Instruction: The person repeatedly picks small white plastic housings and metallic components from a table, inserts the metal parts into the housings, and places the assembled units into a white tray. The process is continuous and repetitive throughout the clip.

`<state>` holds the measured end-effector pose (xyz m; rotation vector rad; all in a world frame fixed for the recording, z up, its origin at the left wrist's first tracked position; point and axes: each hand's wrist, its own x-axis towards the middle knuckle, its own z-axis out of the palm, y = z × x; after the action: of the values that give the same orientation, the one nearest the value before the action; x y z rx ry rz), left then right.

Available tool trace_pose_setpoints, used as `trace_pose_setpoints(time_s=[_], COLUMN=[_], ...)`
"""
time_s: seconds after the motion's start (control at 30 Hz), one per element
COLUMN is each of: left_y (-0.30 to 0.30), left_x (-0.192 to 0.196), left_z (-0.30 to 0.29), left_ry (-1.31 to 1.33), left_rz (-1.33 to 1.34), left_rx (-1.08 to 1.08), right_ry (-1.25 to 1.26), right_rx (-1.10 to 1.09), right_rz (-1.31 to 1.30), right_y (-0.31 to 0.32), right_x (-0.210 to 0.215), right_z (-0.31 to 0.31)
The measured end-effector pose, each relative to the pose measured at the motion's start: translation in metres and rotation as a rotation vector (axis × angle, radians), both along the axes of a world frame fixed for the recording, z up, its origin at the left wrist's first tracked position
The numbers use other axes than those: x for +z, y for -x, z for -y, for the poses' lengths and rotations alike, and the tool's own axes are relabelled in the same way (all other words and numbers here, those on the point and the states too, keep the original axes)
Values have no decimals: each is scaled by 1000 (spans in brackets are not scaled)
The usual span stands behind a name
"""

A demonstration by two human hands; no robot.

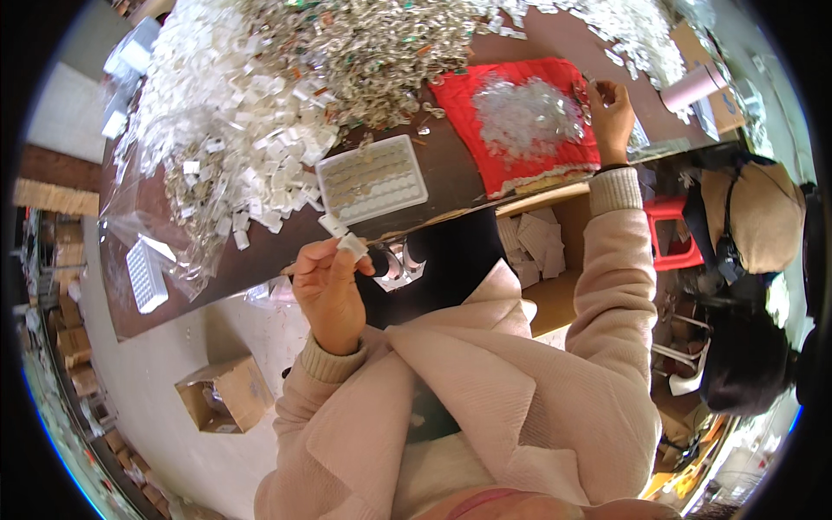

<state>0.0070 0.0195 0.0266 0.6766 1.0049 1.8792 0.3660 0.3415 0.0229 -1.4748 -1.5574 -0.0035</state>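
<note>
Beside me, a person in a soft ribbed pale-pink coat (503,355) works at a smooth dark-brown table (208,282). The left hand (331,299) is raised near the table's front edge, palm turned inward, thumb and fingers pinching one small, flat white card (351,246); a second white piece (332,226) shows just above it, perhaps joined, I cannot tell. The right arm stretches forward, wrist bent, the right hand (612,114) curled at the right side of one wrinkled red cloth (468,117); whether its fingers grip anything, I cannot tell. On the cloth lies a heap of clear, crinkly plastic bits (527,117). Between the hands sits one shallow white plastic tray (419,165) with rows of small pieces (368,182). Behind rise a heap of white cards (260,130) and a glittering heap of metallic bits (381,69), both too many to count.
</note>
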Motion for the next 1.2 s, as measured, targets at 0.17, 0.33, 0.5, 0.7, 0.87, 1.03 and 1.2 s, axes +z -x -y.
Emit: trace_pose_setpoints(time_s=[0.17, 0.33, 0.5, 0.7, 0.87, 1.03, 1.2], left_y=[0, -3, 6, 16, 16, 11, 8], left_x=[-1, -1, -2, -3, 0, 10, 21], left_z=[-1, -3, 2, 8, 3, -2, -3], left_ry=[-4, -6, -28, -32, 1, 17, -37], left_rz=[30, 110, 66, 78, 172, 269, 209], left_rx=[2, -44, -71, -46, -170, -300, -347], right_ry=[-174, 294, 161, 334, 544, 458, 377], right_rx=[9, 909, 860, 854, 839, 972, 1231], right_rz=[371, -46, 399, 268, -476, -929, -530], right_y=[28, 123, 190, 188, 162, 157, 181], right_x=[15, 31, 24, 24, 48, 75, 73], right_z=[24, 76, 87, 75, 74, 112, 177])
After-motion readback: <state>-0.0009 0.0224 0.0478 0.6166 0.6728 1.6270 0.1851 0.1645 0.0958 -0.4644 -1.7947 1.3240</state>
